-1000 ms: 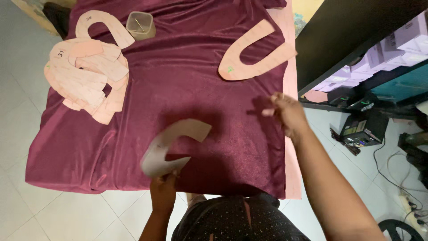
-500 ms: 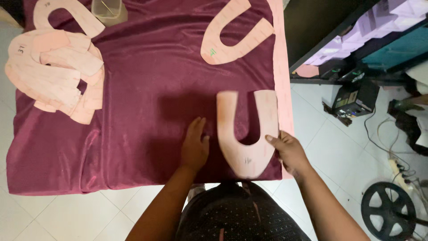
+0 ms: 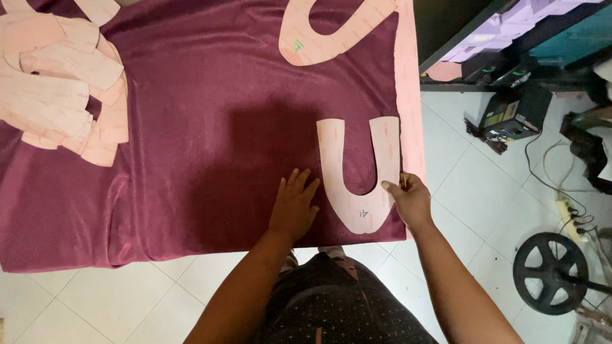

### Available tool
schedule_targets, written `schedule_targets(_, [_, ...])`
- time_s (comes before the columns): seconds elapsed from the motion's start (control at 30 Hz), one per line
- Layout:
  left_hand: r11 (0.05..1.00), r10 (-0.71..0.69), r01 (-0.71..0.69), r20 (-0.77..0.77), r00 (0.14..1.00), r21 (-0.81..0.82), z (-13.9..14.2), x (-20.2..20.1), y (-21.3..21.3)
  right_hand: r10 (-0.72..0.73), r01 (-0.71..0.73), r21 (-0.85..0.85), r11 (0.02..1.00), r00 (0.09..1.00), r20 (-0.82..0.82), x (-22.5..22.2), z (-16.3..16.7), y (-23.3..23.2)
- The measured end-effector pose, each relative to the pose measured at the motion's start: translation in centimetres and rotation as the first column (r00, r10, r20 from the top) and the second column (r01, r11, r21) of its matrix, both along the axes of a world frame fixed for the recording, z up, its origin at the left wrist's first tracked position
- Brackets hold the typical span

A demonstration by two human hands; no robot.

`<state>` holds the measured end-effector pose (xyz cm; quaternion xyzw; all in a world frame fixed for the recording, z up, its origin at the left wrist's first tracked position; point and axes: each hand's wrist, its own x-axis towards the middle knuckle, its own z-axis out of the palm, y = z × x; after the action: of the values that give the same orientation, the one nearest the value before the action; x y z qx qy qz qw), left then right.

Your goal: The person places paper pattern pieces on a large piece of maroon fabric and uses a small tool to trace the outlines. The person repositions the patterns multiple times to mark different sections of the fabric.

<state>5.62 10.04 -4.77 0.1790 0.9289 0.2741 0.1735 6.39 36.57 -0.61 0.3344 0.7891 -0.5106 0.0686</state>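
Left hand [image 3: 294, 207]: lay flat, grip open, steadying maroon cloth [image 3: 210, 127] beside U-shaped pattern piece [image 3: 359, 185].
Right hand [image 3: 411, 199]: fingertips pinned piece's right arm at near-right worktop [image 3: 411, 95] edge.

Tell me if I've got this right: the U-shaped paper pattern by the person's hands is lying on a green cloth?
Not quite. The head view shows the U-shaped paper pattern lying on a maroon cloth, not green. It does lie by the hands: the right hand touches its edge, the left hand rests flat beside it.
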Motion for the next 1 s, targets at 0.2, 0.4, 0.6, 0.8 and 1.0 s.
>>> schedule_targets(0.2, [0.999, 0.023, -0.026, 0.058, 0.998, 0.043, 0.1, -0.2, -0.3, 0.096, -0.123, 0.308, 0.943, 0.990, 0.101, -0.5, -0.2, -1.0])
schedule_targets(0.4, [1.000, 0.012, -0.014, 0.108, 0.994, 0.025, 0.5, -0.6, -0.5, 0.062, -0.100, 0.374, 0.922, 0.992, 0.114, -0.6, -1.1, -1.2])
schedule_targets(0.6, [0.998, 0.037, -0.044, 0.135, 0.990, 0.043, 0.9, -0.8, -0.9, 0.076, -0.143, 0.407, 0.902, 0.981, 0.177, -0.7, -1.2, -1.6])
schedule_targets(0.8, [0.999, -0.010, 0.006, 0.132, 0.991, 0.031, 0.6, -0.9, -1.9, 0.074, -0.139, 0.408, 0.902, 0.982, 0.171, -0.8, -1.2, -2.2])
schedule_targets(1.0, [0.999, -0.043, 0.044, 0.118, 0.992, -0.003, -0.1, -1.1, -1.8, 0.050, -0.140, 0.471, 0.871, 0.979, 0.200, -1.1, -1.5, -2.7])
